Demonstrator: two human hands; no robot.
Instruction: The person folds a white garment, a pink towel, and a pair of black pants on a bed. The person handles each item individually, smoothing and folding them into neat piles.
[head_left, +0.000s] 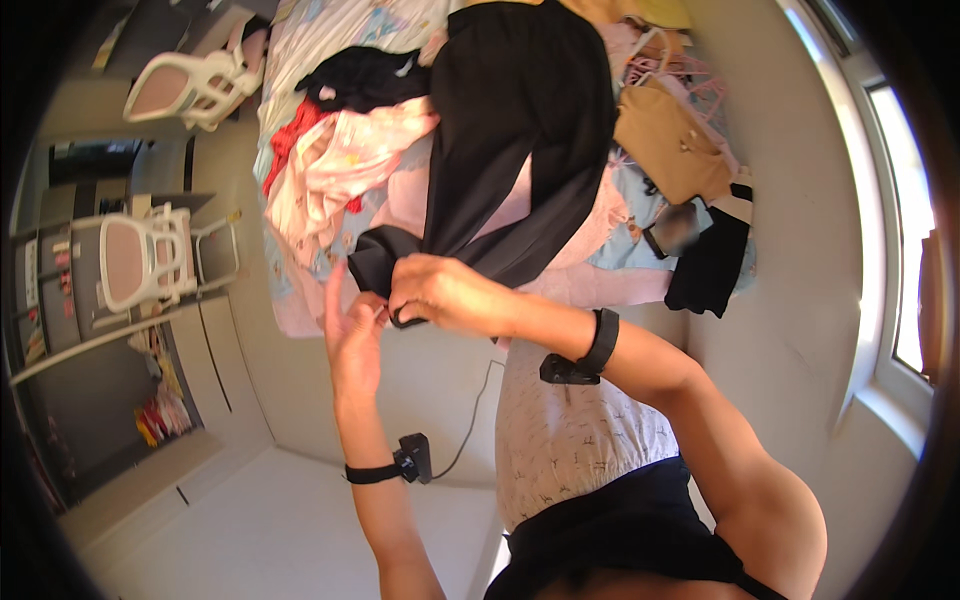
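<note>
Black trousers (525, 97) lie spread over the bed, their waist at the far side and the legs towards me. My right hand (442, 292) is closed on the near end of a black trouser leg, at the bed's near edge. Just left of it, my left hand (354, 322) has its fingers spread, with the thumb close to the gathered black cloth. A small pale thing shows between the two hands, too small to name. Whether the left fingertips hold cloth I cannot tell. Both wrists wear black straps with small devices.
Left of the trousers lie a pink printed garment (337, 165), a black garment (367, 79) and red cloth (296, 135). To the right are a tan garment (667, 142), pink hangers (705, 82), a dark garment (709, 262) and a phone-like object (679, 225). White chairs (146, 259) stand at left.
</note>
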